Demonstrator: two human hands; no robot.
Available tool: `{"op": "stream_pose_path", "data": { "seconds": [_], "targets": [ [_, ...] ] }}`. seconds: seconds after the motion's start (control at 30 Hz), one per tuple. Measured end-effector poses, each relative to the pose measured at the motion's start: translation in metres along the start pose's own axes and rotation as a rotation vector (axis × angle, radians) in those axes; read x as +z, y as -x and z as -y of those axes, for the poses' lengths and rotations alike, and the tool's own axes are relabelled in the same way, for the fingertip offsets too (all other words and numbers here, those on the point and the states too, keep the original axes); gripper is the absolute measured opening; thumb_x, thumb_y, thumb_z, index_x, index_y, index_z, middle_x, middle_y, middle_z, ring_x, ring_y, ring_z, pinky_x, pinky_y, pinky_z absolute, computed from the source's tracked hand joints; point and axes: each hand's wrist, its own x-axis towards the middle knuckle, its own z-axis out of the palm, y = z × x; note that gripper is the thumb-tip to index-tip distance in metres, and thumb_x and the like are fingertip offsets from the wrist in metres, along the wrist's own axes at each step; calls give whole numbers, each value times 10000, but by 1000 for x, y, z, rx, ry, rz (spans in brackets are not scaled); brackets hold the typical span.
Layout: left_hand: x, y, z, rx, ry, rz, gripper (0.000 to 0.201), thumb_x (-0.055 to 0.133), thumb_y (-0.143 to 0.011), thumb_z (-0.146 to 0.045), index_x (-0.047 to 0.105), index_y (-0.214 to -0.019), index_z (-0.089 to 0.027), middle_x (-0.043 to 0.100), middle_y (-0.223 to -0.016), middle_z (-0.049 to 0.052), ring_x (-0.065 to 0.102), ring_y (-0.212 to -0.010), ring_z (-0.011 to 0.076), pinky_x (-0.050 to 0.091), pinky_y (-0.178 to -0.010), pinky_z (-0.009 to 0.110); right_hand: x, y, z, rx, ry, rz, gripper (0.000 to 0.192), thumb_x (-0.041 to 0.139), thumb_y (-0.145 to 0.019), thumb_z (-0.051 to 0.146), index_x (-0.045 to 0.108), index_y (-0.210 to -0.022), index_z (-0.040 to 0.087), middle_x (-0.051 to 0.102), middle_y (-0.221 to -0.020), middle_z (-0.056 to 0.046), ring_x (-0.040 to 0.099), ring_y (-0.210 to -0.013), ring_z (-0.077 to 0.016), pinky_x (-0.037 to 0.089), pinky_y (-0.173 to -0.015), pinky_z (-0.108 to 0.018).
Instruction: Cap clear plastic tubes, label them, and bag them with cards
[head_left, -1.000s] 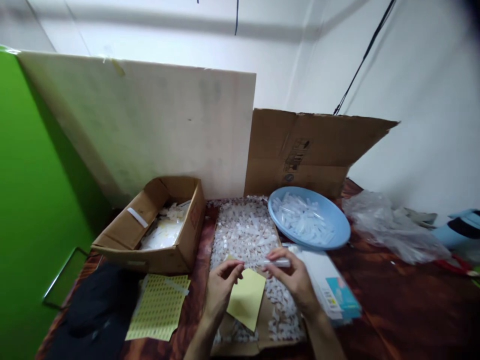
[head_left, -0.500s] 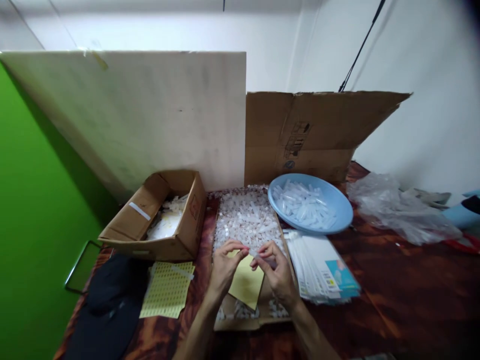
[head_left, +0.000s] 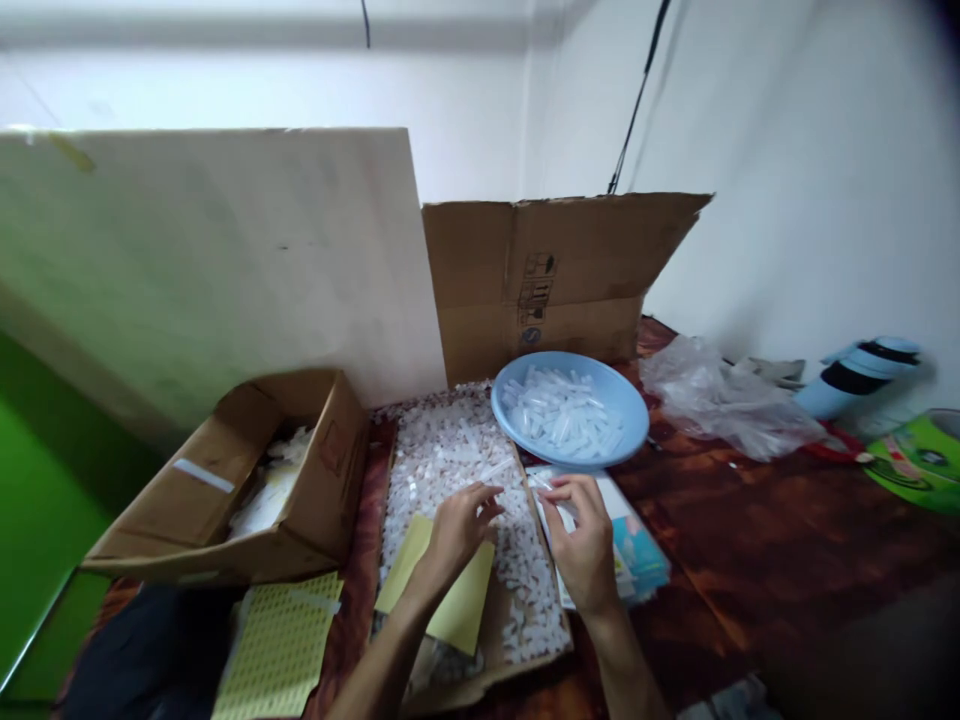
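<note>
One small tube at left hand fingertips.

A blue bowl of clear tubes sits before an opened cardboard sheet, with a brown box at left, crumpled plastic and a pale blue flask at right.

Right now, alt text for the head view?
A person's left hand and right hand work over a flat cardboard tray of small white plastic pieces, the left resting above a yellow sheet, the right on a stack of printed packets. A blue bowl of clear tubes sits behind; an open cardboard box stands left.
</note>
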Motion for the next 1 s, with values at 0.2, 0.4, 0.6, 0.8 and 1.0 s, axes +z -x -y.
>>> {"op": "stream_pose_path", "data": {
  "seconds": [0.2, 0.4, 0.6, 0.8, 1.0],
  "targets": [
    [32, -15, 8, -9, -122, 84, 262, 598, -856, -98, 737, -1048, -210, 712, -1103, 94, 657, -1019, 244, 471, -885, 317, -13, 7, -18, 70, -39, 1, 108, 536, -954, 219, 632, -925, 260, 589, -1018, -79, 567, -1046, -286, 459, -920, -451],
    [28, -17, 13, -29, -62, 78, 174, 624, -834, -114, 736, -941, -193, 723, -969, 76, 668, -879, 230, 466, -817, 308, -13, 10, -22, 107, -106, 56, 67, 561, -942, 227, 623, -937, 251, 592, -1014, -68, 575, -1019, -269, 480, -884, -407],
    [-8, 17, 14, -64, 220, -75, 320, 499, -999, -388, 708, -1150, -200, 691, -1015, 74, 633, -894, 199, 492, -788, 288, 4, 18, -13, 136, -210, 232, 59, 594, -930, 227, 624, -979, 243, 627, -976, -51, 605, -965, -248, 486, -870, -362],
    [-23, 60, 13, -219, 778, -321, 358, 679, -893, -484, 752, -1053, -173, 644, -857, 46, 585, -763, 162, 460, -692, 250, 38, 28, 10, 103, -356, 419, 15, 606, -932, 232, 616, -941, 225, 631, -965, -45, 616, -968, -228, 481, -873, -329],
    [-20, 81, 20, -410, 1106, -520, 382, 823, -783, -432, 729, -1026, -152, 724, -976, 99, 657, -890, 196, 498, -820, 287, 62, 36, 23, 75, -383, 453, 27, 609, -931, 202, 620, -953, 213, 630, -958, -46, 609, -946, -214, 477, -863, -328]
  ]
}}
